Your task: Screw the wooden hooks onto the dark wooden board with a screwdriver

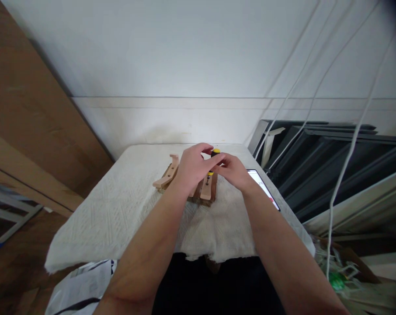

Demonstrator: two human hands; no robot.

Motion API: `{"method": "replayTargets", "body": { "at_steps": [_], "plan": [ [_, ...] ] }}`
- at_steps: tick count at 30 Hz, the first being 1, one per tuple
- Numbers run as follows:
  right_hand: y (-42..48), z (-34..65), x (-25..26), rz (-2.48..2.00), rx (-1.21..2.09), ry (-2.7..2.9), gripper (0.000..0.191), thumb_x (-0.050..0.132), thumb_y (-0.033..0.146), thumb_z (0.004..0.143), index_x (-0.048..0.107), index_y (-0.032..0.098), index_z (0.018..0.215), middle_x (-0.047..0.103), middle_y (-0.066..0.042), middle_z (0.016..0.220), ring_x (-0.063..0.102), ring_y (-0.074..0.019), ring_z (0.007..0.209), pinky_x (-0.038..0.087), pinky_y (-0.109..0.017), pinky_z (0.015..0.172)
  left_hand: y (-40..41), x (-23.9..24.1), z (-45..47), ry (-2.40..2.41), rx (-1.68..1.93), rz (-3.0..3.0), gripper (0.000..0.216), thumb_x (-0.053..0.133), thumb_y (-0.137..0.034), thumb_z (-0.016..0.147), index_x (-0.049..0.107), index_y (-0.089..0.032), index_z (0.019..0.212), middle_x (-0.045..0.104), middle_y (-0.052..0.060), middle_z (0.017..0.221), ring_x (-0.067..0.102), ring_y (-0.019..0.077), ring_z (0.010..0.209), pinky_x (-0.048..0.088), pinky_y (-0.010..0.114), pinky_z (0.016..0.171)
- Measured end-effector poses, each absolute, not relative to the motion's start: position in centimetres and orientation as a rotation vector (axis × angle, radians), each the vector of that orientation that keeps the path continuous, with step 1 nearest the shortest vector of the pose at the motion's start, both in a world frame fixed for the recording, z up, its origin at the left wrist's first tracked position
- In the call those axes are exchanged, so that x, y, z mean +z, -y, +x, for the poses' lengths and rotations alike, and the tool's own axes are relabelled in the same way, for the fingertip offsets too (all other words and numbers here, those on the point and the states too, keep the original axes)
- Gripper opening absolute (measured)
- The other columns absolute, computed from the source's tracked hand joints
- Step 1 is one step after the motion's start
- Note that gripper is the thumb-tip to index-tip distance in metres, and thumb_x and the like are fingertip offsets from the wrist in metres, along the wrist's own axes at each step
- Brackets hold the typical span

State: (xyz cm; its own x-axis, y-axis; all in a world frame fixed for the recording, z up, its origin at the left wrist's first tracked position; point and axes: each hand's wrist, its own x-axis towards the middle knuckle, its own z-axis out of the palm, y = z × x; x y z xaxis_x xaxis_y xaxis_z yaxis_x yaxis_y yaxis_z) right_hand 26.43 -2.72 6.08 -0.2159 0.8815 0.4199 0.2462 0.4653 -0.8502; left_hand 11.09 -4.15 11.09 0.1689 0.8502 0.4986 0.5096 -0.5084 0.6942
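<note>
A screwdriver (215,152) with a yellow and black handle stands upright over a light wooden hook piece (206,191). My left hand (195,165) curls its fingers round the handle from the left. From the right, my right hand (234,171) closes on the same handle, its fingertips meeting those of the left. Beneath the hook piece lies a brown wooden board (214,186), partly covered by my left hand and wrist. Another curved wooden hook piece (169,173) with dark holes sits at the board's left end. The screwdriver's tip is too small to make out.
A white textured cloth (119,210) covers the small table, set against a white wall (171,61). A phone (263,189) with a lit screen lies by the right edge. Dark panels (342,166) lean at the right, behind hanging white cables (349,157). A brown wooden panel (37,105) stands left.
</note>
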Motion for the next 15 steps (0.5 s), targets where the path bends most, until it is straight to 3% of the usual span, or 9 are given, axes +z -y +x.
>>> {"method": "replayTargets", "body": {
  "at_steps": [3,10,15],
  "plan": [
    [2.72,26.37,6.03,-1.006,0.784,1.717,0.024,0.071,0.038,0.073,0.064,0.02,0.087,0.067,-0.003,0.085,0.061,-0.0199,0.079,0.049,-0.036,0.075,4.21,11.25,11.06,-1.283,1.242,2.116,0.022,0.069,-0.038,0.075,0.069,-0.017,0.084,0.071,0.004,0.085,0.063,0.0147,0.075,0.048,0.028,0.074],
    [2.86,26.47,6.11,-0.895,0.857,1.742,0.013,0.062,0.031,0.08,0.066,0.02,0.086,0.068,-0.002,0.085,0.061,-0.0185,0.082,0.048,-0.035,0.079,4.03,11.27,11.16,-1.307,1.164,2.19,0.025,0.048,-0.026,0.085,0.069,-0.017,0.076,0.069,0.003,0.076,0.058,0.0149,0.069,0.042,0.027,0.064],
    [2.69,26.45,6.01,-0.926,0.802,1.767,0.022,0.067,0.037,0.078,0.065,0.019,0.09,0.067,-0.002,0.084,0.06,-0.0183,0.078,0.047,-0.034,0.075,4.08,11.08,11.15,-1.374,1.277,2.108,0.027,0.064,-0.043,0.077,0.066,-0.018,0.089,0.07,0.005,0.092,0.061,0.017,0.083,0.045,0.029,0.073]
  ]
}}
